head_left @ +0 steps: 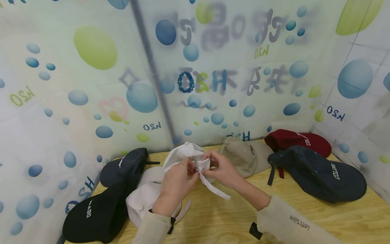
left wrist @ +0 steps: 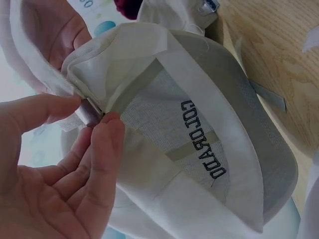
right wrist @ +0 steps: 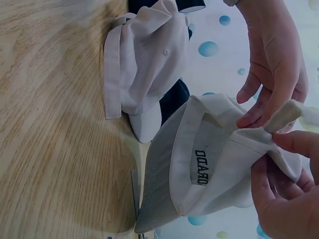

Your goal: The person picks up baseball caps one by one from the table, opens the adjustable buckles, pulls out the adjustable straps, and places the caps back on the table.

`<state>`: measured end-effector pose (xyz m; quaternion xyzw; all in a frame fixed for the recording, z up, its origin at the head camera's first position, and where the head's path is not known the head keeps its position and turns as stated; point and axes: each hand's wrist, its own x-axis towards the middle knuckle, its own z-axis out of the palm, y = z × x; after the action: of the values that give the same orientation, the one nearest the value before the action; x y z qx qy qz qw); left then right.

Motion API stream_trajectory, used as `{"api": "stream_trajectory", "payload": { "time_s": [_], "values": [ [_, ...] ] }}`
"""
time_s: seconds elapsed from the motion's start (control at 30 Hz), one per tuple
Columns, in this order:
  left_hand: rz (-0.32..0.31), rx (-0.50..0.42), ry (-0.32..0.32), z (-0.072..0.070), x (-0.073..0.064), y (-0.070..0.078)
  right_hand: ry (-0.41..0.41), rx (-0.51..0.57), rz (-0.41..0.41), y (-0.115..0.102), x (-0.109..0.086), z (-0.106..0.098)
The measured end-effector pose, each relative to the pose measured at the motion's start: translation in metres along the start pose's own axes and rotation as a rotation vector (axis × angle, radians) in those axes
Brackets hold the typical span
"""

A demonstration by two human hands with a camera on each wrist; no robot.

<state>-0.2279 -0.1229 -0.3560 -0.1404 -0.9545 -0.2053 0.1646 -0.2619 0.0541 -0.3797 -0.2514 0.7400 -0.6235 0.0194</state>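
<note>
2 hands are showing at a white cloth cap (left wrist: 164,124), its hollow facing the camera! The left hand (left wrist: 65,184) is pinching a small, shiny metal buckle (left wrist: 91,111) at the edge; the right hand (left wrist: 57,35) is appearing behind it. Dark embroidered lettering (left wrist: 203,142) is running inside, and a curved greyish brim (left wrist: 274,159) is sweeping past a pale wood-grain table (left wrist: 279,40).

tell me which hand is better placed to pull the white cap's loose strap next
Probably the right hand: the strap's free end hangs nearer to it, while the left hand pinches the white cap's back edge.
</note>
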Motion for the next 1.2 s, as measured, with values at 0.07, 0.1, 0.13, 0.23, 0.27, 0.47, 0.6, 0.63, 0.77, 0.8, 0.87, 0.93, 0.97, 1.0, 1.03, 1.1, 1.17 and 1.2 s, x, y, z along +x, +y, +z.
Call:
{"api": "stream_trajectory", "payload": {
  "time_s": [0.07, 0.1, 0.13, 0.23, 0.27, 0.47, 0.6, 0.63, 0.77, 0.8, 0.87, 0.93, 0.97, 1.0, 1.03, 1.1, 1.17, 1.2],
  "values": [
    [0.002, 0.000, 0.007, 0.001, 0.000, 0.000, 0.014, -0.002, -0.003, 0.000, 0.000, 0.001],
    [0.008, 0.002, 0.011, 0.002, 0.000, 0.000, 0.023, -0.009, -0.006, 0.000, -0.001, 0.002],
    [0.008, 0.000, 0.013, 0.002, 0.000, 0.000, 0.031, -0.017, -0.009, 0.000, -0.001, 0.002],
    [0.020, 0.001, 0.025, 0.005, 0.000, 0.001, 0.054, -0.039, -0.014, 0.002, 0.000, 0.003],
    [0.022, 0.000, 0.030, 0.005, 0.000, 0.001, 0.057, -0.041, -0.016, 0.003, 0.000, 0.004],
    [0.021, -0.004, 0.048, 0.008, 0.000, 0.001, 0.058, -0.031, -0.023, 0.006, 0.001, 0.005],
    [0.024, -0.011, 0.049, 0.008, 0.000, 0.001, 0.057, -0.031, -0.019, 0.005, 0.001, 0.005],
    [0.027, -0.014, 0.050, 0.009, 0.000, 0.001, 0.058, -0.032, -0.020, 0.005, 0.001, 0.005],
    [0.034, -0.022, 0.058, 0.010, 0.000, -0.001, 0.063, -0.039, -0.007, 0.004, 0.000, 0.005],
    [0.035, -0.023, 0.061, 0.010, 0.000, -0.001, 0.064, -0.041, -0.008, 0.004, 0.000, 0.006],
    [0.037, -0.021, 0.066, 0.010, 0.000, -0.001, 0.059, -0.046, -0.013, 0.004, 0.000, 0.006],
    [0.038, -0.017, 0.071, 0.011, -0.001, -0.001, 0.056, -0.045, -0.015, 0.005, 0.000, 0.007],
    [0.036, -0.015, 0.073, 0.011, -0.001, -0.001, 0.054, -0.044, -0.018, 0.005, -0.001, 0.007],
    [0.034, -0.011, 0.075, 0.011, -0.001, -0.001, 0.053, -0.042, -0.020, 0.005, -0.001, 0.007],
    [0.033, -0.009, 0.076, 0.011, -0.001, -0.001, 0.050, -0.040, -0.021, 0.005, -0.001, 0.008],
    [0.031, -0.004, 0.077, 0.011, -0.002, -0.001, 0.048, -0.032, -0.018, 0.005, -0.002, 0.008],
    [0.023, 0.008, 0.077, 0.009, -0.002, -0.002, 0.045, -0.027, -0.026, 0.005, -0.002, 0.008],
    [0.017, 0.017, 0.078, 0.008, -0.001, -0.003, 0.045, -0.024, -0.030, 0.005, -0.003, 0.008]
  ]
}}
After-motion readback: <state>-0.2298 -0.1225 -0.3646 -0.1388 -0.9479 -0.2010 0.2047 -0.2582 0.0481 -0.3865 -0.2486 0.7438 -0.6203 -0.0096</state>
